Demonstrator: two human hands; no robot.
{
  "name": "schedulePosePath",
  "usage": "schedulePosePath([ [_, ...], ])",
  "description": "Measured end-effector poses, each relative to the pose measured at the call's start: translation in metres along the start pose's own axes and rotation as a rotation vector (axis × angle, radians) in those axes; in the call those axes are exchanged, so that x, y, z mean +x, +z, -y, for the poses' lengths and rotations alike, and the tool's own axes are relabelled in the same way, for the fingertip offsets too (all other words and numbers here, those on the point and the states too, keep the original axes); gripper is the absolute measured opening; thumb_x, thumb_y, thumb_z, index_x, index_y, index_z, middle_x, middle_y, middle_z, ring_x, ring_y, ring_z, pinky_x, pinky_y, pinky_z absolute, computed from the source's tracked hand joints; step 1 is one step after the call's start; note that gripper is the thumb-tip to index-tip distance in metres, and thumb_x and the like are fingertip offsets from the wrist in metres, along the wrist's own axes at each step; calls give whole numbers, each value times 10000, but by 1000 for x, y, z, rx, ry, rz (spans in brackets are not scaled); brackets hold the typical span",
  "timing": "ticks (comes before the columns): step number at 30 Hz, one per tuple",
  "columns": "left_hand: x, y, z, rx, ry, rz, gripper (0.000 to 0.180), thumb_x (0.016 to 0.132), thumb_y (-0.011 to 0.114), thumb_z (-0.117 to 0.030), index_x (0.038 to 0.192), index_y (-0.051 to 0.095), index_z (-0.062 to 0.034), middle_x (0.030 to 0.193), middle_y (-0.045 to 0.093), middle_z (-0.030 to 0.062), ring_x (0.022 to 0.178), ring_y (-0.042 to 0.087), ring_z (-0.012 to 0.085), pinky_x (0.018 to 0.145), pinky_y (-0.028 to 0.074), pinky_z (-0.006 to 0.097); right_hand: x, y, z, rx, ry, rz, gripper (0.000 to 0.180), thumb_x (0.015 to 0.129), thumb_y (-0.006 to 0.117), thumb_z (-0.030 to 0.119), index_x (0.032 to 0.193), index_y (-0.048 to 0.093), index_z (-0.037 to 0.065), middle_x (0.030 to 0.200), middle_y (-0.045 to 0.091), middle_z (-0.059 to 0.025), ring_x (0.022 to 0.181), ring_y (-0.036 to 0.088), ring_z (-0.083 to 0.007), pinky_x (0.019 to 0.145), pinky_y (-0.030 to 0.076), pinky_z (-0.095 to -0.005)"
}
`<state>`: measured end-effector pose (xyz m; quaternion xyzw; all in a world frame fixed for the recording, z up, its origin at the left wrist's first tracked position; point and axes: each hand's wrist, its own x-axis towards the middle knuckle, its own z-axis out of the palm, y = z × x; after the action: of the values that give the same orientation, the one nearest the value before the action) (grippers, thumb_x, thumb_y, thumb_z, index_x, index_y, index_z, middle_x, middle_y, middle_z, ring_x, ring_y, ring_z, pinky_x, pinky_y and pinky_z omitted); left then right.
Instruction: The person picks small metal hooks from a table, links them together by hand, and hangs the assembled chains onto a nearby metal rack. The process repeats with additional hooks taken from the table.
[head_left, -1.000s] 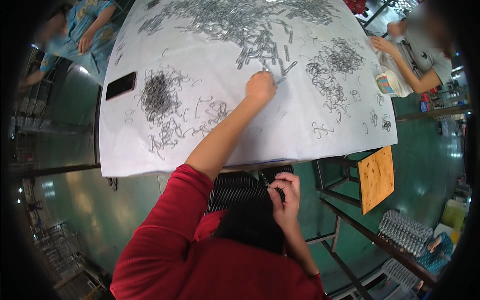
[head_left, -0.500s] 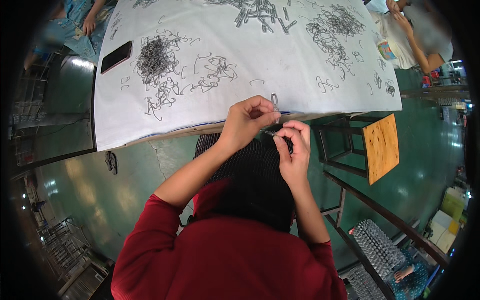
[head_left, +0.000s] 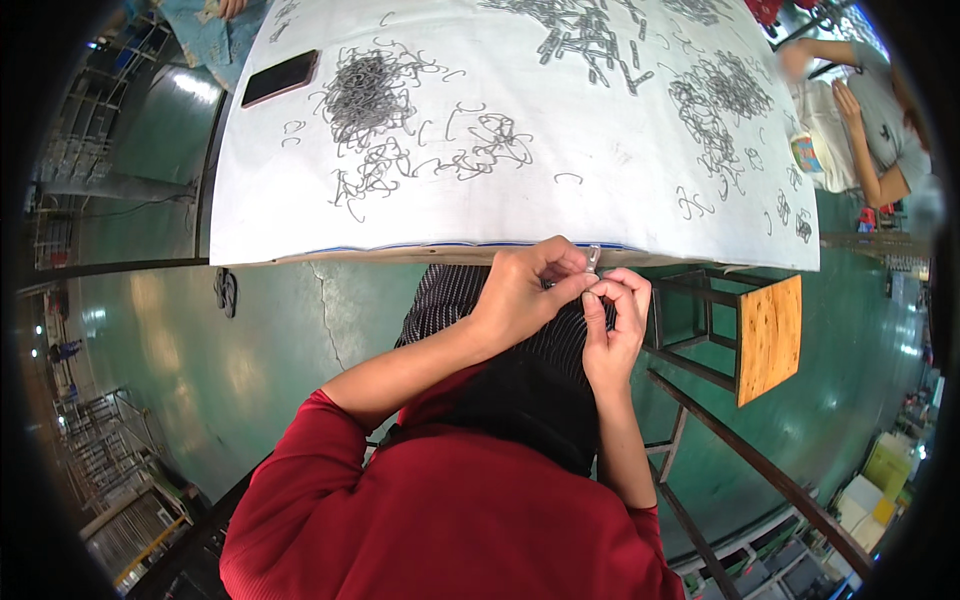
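Just past the front edge of the white-covered table [head_left: 400, 225], my two hands meet above my lap. My left hand [head_left: 530, 290] pinches a small clear, oblong clip-like piece [head_left: 593, 256], its end sticking up past the fingertips. Close beside it, my right hand [head_left: 615, 318] has thumb and fingers pressed together at the lower end of that piece; what they grip is hidden. Bent wire hooks lie in a dense pile [head_left: 365, 92] on the left of the table, with looser hooks [head_left: 490, 145] nearer the middle.
More oblong pieces [head_left: 585, 45] lie at the far middle, and another hook pile [head_left: 730, 90] is at the right. A phone [head_left: 280, 78] rests at the left. One person sits at the right, another at the far left. A wooden-topped stool [head_left: 770, 340] stands right of me.
My view has shifted, so the table sits differently in it. My hands have come closer together, and the clear piece has sunk lower between the fingers.
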<state>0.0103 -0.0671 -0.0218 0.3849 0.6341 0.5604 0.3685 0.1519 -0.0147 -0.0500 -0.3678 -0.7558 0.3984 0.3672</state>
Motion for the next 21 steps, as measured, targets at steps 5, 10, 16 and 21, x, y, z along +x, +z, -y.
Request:
schedulePosePath([
  [5, -7, -3, 5, 75, 102, -56, 142, 796, 745, -53, 892, 656, 4, 922, 686, 93, 870, 676, 182, 756, 532, 289, -1, 3, -3, -19, -7, 43, 100, 834, 684, 49, 905, 617, 28, 1020, 551, -126, 940, 551, -267, 824, 458, -363],
  [10, -13, -11, 20, 133, 192, -90, 167, 776, 765, -81, 907, 671, -34, 984, 672, 120, 911, 660, 245, 789, 524, 322, 20, -11, -17, 104, 66, 133, 126, 846, 667, 62, 956, 613, 32, 989, 583, -97, 870, 568, -199, 707, 459, -301],
  [16, -14, -19, 37, 173, 263, -68, 154, 779, 765, -119, 901, 684, -71, 969, 667, 97, 965, 635, 263, 836, 501, 360, 129, 43, 3, -64, -124, 423, 71, 869, 629, 65, 918, 621, 14, 856, 607, -92, 732, 586, -225, 687, 471, -311],
  [21, -17, -20, 42, 171, 261, -69, 151, 770, 766, -110, 896, 685, -92, 921, 661, 48, 961, 616, 235, 846, 482, 362, 182, 116, -3, -294, -323, 727, 76, 845, 648, 97, 914, 677, 83, 917, 620, -81, 827, 630, -281, 715, 501, -374],
])
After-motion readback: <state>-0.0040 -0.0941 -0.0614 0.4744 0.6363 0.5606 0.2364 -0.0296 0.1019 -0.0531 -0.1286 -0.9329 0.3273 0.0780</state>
